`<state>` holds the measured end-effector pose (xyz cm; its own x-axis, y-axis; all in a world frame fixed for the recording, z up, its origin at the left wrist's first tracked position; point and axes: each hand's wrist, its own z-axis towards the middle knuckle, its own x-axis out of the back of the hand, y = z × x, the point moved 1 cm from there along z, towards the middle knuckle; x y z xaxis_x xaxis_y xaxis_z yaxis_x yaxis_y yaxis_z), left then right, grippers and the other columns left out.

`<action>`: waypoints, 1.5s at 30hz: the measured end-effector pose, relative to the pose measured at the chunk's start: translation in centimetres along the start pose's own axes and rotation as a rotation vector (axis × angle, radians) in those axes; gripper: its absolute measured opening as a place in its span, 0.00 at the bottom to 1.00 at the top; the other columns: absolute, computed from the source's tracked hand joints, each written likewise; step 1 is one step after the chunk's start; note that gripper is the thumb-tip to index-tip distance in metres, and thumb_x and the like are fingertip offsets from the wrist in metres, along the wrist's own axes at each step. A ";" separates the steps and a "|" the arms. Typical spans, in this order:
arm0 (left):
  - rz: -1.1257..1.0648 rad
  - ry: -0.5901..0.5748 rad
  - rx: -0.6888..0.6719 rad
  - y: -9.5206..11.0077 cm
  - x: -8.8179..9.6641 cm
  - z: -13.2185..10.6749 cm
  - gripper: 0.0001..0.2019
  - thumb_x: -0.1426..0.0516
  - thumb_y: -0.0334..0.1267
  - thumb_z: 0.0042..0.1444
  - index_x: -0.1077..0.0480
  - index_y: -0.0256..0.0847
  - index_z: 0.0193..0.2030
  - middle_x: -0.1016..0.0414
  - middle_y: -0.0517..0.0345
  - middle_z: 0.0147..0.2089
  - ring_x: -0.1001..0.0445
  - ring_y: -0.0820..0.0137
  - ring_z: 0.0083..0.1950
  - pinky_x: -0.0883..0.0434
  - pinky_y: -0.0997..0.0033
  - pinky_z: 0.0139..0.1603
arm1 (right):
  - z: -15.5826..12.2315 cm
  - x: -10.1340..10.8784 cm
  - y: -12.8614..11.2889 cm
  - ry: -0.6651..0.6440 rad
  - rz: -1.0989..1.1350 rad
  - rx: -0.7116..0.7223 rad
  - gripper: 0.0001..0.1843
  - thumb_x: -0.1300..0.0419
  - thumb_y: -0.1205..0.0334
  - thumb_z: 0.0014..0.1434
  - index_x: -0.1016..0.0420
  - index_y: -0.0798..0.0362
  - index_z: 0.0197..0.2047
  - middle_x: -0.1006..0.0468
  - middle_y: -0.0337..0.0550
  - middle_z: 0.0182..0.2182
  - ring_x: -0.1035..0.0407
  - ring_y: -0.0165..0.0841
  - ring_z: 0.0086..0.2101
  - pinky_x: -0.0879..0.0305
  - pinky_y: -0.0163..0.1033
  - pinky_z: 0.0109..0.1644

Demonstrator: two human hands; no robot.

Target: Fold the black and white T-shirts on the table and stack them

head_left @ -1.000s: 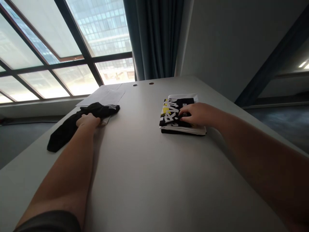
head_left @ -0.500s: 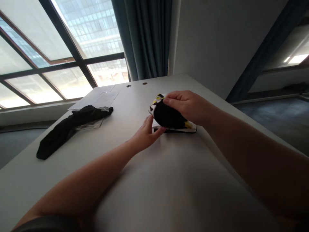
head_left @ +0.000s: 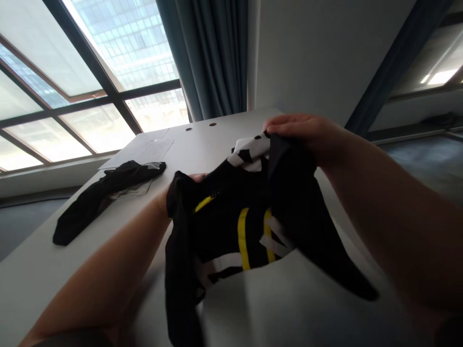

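Right hand (head_left: 300,126) closed, fingers together, pinching the upper edge of a black garment (head_left: 224,226) with yellow and white markings. Left hand (head_left: 197,177) clamped on its opposite upper corner, mostly hidden by cloth. Garment hangs spread between them above the tabletop (head_left: 231,308); dark cloth (head_left: 108,193) lies at left.

Looked like an office: white counter (head_left: 197,152) had two round holes (head_left: 213,125), papers (head_left: 144,149) lay on it, window (head_left: 116,98) faced a glass-fronted building (head_left: 132,41).
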<state>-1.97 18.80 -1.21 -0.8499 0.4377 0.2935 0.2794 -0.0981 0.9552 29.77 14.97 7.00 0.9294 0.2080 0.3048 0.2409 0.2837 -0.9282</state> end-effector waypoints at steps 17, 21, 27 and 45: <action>1.450 -0.259 -0.170 1.5 -7.9 -1.7 0.16 0.42 0.44 0.68 0.25 0.36 0.56 0.21 0.41 0.54 0.21 0.51 0.54 0.26 0.55 0.54 | -0.2 -8.9 3.2 -0.791 -1.122 -0.011 0.22 0.37 0.61 0.64 0.19 0.53 0.60 0.21 0.52 0.57 0.26 0.45 0.51 0.33 0.43 0.49; 1.396 -0.404 -0.219 2.4 -7.5 -1.9 0.11 0.45 0.40 0.70 0.23 0.41 0.51 0.18 0.48 0.45 0.20 0.55 0.48 0.27 0.56 0.54 | 0.0 -8.8 3.1 -0.766 -1.113 -0.044 0.23 0.39 0.62 0.64 0.21 0.49 0.62 0.19 0.49 0.54 0.24 0.44 0.49 0.33 0.42 0.47; 0.791 -1.056 -0.212 6.0 -7.0 -3.9 0.11 0.44 0.44 0.70 0.23 0.45 0.40 0.18 0.57 0.43 0.21 0.65 0.45 0.26 0.69 0.51 | -0.4 -7.7 2.0 -0.895 -1.002 -0.142 0.15 0.39 0.59 0.64 0.14 0.46 0.49 0.15 0.43 0.41 0.22 0.38 0.38 0.33 0.40 0.41; 1.319 -0.411 -0.208 2.1 -7.7 -1.9 0.11 0.48 0.34 0.69 0.24 0.38 0.51 0.19 0.45 0.52 0.19 0.57 0.54 0.24 0.60 0.57 | -0.3 -8.5 2.9 -0.866 -0.951 0.033 0.05 0.39 0.70 0.56 0.23 0.52 0.32 0.21 0.42 0.31 0.33 0.34 0.29 0.41 0.39 0.33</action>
<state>4.35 13.52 -1.42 0.1852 0.1439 0.9721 0.6594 -0.7516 -0.0144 22.69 13.73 1.66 -0.0897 0.4456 0.8907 0.6872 0.6750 -0.2685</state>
